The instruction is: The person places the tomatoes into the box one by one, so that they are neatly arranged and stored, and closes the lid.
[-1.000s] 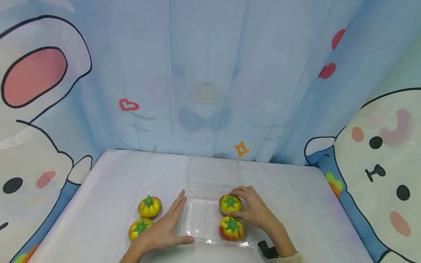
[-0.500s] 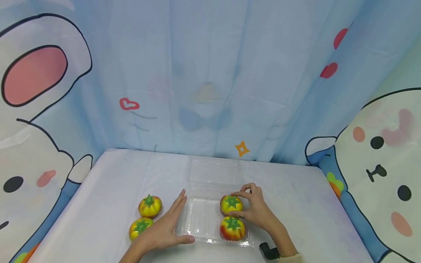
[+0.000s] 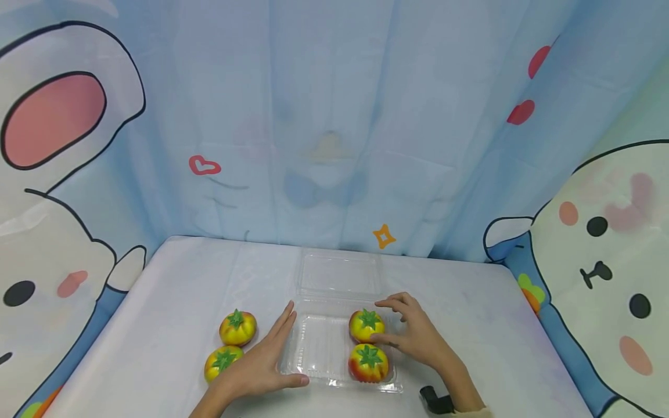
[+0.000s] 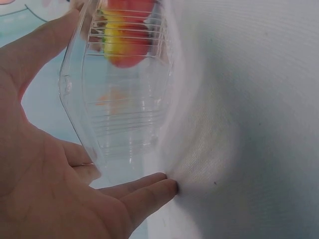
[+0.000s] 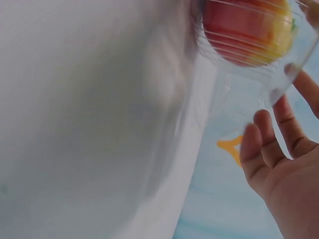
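Note:
A clear plastic clamshell box (image 3: 319, 348) lies on the table with its lid (image 3: 340, 274) folded back. In its right half sit two yellow-red toy tomatoes with green star-shaped tops, a far tomato (image 3: 366, 327) and a near tomato (image 3: 368, 364). My right hand (image 3: 418, 334) is at the far tomato's right side, its fingers spread off it and the thumb tip close to it. My left hand (image 3: 261, 366) rests along the box's left edge, fingers straight and thumb spread toward the near corner. The left wrist view shows the box wall (image 4: 79, 114) within its spread.
Left of the box are two more toy tomatoes, one farther back (image 3: 237, 328) and one nearer (image 3: 222, 363), partly hidden by the left hand. A black wrist mount (image 3: 436, 402) sits at the right wrist. A blue cartoon curtain (image 3: 324, 116) hangs behind the table.
My right hand has let go of the far tomato and drawn back a little to the right, its fingers opening. The left hand and the tomatoes stay in place.

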`<control>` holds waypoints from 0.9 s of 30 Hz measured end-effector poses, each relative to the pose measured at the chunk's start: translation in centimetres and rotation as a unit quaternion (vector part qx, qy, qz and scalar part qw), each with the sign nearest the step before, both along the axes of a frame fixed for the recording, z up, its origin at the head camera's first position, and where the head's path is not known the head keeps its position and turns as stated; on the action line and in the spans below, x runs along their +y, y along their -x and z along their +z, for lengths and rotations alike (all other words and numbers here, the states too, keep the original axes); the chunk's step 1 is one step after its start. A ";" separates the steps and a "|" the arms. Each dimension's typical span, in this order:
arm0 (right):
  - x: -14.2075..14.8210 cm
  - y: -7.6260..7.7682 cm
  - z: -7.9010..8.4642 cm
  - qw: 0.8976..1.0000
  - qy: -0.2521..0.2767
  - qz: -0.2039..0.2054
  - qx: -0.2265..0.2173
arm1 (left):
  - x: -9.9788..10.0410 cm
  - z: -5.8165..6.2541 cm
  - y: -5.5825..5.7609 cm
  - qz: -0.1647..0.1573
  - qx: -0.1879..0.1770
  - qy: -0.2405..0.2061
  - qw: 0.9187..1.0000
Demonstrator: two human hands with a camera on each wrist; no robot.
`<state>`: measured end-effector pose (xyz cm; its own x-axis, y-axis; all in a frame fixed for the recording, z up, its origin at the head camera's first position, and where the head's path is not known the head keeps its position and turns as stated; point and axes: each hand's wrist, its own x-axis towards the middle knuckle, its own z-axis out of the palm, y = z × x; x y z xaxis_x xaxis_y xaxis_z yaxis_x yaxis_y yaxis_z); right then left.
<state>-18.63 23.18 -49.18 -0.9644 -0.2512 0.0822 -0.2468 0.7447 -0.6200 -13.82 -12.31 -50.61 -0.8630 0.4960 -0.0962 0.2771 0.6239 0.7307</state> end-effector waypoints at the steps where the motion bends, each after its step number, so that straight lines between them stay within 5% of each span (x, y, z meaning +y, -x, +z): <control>1: 0.1 -0.1 0.0 1.000 0.002 -0.003 -0.002 | 0.0 0.0 0.0 0.000 0.000 0.000 1.000; 15: 1.3 -2.4 -0.3 0.999 0.018 0.003 -0.042 | 0.0 0.3 -0.1 0.001 -0.001 -0.002 1.000; 27: 1.1 -4.7 -0.9 0.991 0.052 0.011 -0.122 | 0.0 0.2 0.0 0.001 0.001 -0.003 1.000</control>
<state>-13.90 24.24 -50.06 -0.9531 -0.2753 -0.1255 -0.0965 0.6696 -0.7364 -13.79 -12.30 -50.43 -0.8643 0.4947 -0.0906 0.2778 0.6198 0.7340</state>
